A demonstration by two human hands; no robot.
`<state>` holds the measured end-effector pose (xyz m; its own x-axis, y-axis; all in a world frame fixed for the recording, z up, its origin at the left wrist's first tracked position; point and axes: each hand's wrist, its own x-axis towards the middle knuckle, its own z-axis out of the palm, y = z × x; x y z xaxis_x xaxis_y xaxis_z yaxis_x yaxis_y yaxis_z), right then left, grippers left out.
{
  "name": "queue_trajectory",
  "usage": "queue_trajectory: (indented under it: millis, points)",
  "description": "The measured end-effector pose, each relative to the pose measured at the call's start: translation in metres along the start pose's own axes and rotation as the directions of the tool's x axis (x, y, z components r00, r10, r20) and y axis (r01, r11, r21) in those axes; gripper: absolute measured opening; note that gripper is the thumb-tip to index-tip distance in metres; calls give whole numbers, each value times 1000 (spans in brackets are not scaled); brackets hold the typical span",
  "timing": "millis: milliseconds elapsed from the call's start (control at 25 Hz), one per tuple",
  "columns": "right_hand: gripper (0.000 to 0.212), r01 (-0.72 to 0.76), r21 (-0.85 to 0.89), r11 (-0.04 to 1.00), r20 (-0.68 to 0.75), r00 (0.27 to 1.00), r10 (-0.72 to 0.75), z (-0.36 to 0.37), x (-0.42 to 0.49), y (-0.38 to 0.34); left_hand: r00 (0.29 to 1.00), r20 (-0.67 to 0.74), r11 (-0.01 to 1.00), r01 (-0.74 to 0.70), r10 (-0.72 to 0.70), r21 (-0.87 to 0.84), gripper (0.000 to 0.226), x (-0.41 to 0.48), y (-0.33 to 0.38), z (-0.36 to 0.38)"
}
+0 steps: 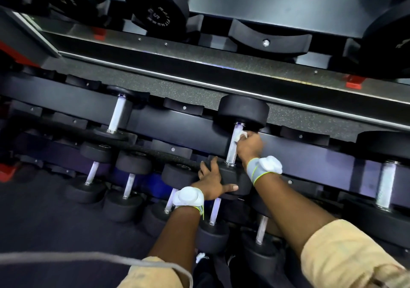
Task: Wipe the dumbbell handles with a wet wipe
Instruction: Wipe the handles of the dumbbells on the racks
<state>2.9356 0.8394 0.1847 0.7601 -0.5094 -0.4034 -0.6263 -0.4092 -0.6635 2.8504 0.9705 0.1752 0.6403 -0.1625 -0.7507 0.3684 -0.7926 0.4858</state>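
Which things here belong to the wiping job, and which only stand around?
Job: white wet wipe; silver metal handle of the black rubber dumbbell; right hand pinching the wipe; left hand gripping its near head.
Around: smaller black dumbbells below; large black dumbbell above.

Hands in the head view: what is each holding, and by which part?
Right hand pinches a wipe, bunched against the handle at its far end. Left hand grips that dumbbell by its near head.
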Motion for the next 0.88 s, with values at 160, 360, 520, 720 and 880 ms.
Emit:
queue_trajectory:
  millis: [160,360,520,720,880]
  points:
    - [26,66,-261,963,157,987,-25,-2,-14,27,1000,-4,1000,-2,2,-14,120,1,-2,0]
    - [27,193,-106,976,-121,971,-205,-22,6,24,1000,4,1000,0,0,-12,119,0,0,-1]
    - [36,805,-280,524,471,590,-656,-22,1,34,1000,12,1000,3,-3,-14,118,-2,0,-1]
    - [42,789,-469,398,523,611,-594,-37,15,32,1000,18,1000,-4,4,-10,117,-1,0,-3]
    - [31,890,-427,160,754,448,-481,-29,5,22,1000,8,1000,2,-2,9,119,-1,-1,-2]
